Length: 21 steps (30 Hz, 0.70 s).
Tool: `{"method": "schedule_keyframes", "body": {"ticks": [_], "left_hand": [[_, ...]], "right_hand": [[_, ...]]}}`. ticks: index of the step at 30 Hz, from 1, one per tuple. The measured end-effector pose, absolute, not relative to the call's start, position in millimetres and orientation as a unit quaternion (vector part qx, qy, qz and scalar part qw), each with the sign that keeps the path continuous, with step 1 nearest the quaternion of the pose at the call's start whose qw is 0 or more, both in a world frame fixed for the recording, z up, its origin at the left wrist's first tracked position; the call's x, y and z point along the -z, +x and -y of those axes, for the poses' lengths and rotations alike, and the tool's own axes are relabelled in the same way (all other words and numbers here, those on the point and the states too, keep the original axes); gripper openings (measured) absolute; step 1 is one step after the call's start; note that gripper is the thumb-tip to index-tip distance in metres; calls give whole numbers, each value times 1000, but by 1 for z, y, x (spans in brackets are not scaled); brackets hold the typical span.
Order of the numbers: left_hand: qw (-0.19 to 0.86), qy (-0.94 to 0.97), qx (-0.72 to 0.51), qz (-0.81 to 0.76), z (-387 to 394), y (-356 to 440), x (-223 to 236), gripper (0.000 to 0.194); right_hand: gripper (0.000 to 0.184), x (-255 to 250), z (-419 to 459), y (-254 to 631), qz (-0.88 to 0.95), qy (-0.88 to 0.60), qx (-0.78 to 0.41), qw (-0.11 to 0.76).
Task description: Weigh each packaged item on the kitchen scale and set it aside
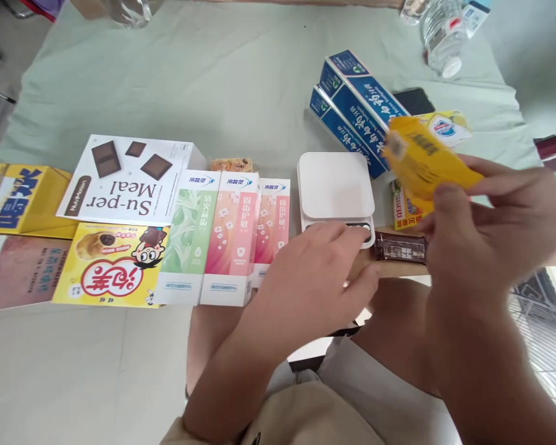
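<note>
A small white kitchen scale [336, 185] lies near the table's front edge with its platform bare. My left hand [322, 269] rests at its front, fingers stretched out over the dark button strip, one fingertip touching it. My right hand [486, 228] pinches a yellow packet [424, 151] between thumb and fingers, held up right of the scale. Below the packet, a brown wrapped bar [401, 247] lies beside the scale. A small yellow-and-red pack [401, 207] is partly hidden by my right hand. Blue toothpaste boxes [352, 105] lie stacked behind the scale.
Left of the scale stand pink toothpaste boxes [231, 241], a green one [183, 241], a white Su-per Meal box [130, 179] and a yellow puff box [115, 266]. Farther left is another yellow box [28, 201]. A clear plastic bottle [442, 40] lies at the back right.
</note>
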<state>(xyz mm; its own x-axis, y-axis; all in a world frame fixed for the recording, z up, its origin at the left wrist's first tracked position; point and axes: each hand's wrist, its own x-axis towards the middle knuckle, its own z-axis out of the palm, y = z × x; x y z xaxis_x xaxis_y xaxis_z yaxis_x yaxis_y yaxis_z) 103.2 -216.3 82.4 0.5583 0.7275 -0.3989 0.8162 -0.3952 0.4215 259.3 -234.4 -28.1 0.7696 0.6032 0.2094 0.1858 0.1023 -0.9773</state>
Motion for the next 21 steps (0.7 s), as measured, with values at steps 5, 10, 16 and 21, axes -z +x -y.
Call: {"method": "schedule_keyframes", "body": {"ticks": [5,10,16,21], "left_hand": [[278,796,31,-537,208,101,-76,31],[286,762,-28,-581,207,108,-59,53],[323,726,-19,-606,202,112,-48,61],[323,716,-26,-618,205,117,-40,68]], "right_hand": [[20,46,203,239,300,-635,-222,676],[19,49,201,227,341,-632,-187,670],[15,61,209,225,487,-569,-91,656],[19,70,223,232,535,-583,-111,601]]}}
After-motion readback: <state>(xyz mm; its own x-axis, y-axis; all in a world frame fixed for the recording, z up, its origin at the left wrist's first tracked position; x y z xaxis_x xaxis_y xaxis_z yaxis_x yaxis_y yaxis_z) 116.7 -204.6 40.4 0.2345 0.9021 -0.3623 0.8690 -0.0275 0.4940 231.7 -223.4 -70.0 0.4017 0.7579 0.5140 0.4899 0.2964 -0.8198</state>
